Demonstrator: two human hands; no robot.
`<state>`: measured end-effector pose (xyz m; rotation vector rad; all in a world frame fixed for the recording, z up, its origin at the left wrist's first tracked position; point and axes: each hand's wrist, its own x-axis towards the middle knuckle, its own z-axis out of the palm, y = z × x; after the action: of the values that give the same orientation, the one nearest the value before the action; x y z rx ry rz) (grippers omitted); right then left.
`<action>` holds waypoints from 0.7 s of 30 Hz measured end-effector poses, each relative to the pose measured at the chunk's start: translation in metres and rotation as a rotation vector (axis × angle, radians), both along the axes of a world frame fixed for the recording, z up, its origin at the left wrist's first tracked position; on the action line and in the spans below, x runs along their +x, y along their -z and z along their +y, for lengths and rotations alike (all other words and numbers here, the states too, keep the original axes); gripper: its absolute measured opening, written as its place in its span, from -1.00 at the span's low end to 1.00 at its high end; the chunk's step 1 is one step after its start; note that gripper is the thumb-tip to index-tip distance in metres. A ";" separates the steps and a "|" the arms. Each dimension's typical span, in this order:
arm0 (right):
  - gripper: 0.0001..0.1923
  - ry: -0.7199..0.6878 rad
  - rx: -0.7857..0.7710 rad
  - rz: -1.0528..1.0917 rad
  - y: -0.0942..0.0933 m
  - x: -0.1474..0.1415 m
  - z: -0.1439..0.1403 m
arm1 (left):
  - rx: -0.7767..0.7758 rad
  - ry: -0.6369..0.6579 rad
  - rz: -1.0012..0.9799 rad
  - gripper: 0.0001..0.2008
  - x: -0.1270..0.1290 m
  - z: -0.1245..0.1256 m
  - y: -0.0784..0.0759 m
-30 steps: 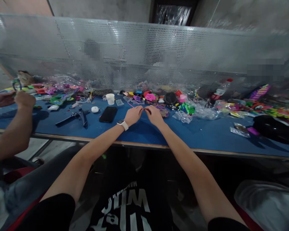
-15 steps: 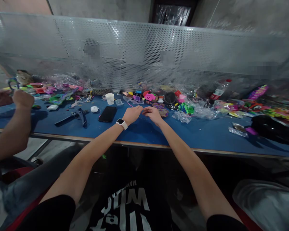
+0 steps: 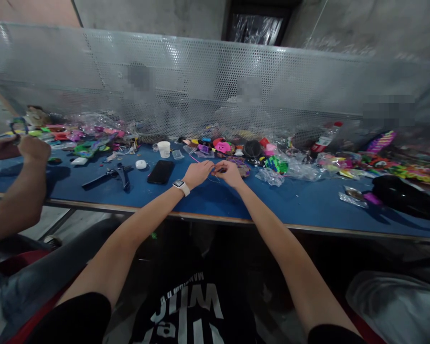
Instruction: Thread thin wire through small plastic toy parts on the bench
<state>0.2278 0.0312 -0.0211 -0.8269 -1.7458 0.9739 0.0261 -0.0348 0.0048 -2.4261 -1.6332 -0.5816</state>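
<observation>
Thin thread (image 3: 212,177) (barely visible) looped between pinching fingertips.

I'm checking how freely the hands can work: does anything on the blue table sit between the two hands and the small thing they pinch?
Nothing visible does. The left hand and right hand meet fingertip to fingertip on a thin thread, too small to identify surely. The black phone lies apart, to the left.

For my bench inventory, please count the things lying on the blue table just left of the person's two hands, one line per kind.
Black phone: 1
White cup: 1
Small round white case: 1
Black hand tool: 1
Total: 4
The left hand and right hand pinch something thin that is too small to name.
</observation>
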 end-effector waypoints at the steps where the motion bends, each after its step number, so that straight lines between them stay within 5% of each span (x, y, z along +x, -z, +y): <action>1: -0.54 0.034 0.053 -0.029 -0.001 0.002 -0.001 | -0.001 0.001 -0.009 -0.63 0.000 0.000 0.001; 8: -0.41 0.138 0.238 -0.148 -0.008 0.008 -0.003 | -0.010 0.030 -0.017 -0.64 0.000 0.004 0.003; 13: -0.19 0.057 0.064 -0.058 -0.003 0.002 0.001 | 0.008 0.037 -0.024 -0.64 0.001 0.003 0.003; 21: -0.19 -0.070 -0.323 0.117 -0.003 0.006 0.004 | 0.061 0.031 0.009 -0.62 0.002 0.003 0.006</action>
<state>0.2341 0.0351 -0.0181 -0.8946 -1.5476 1.3483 0.0278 -0.0321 -0.0017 -2.4112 -1.5537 -0.6144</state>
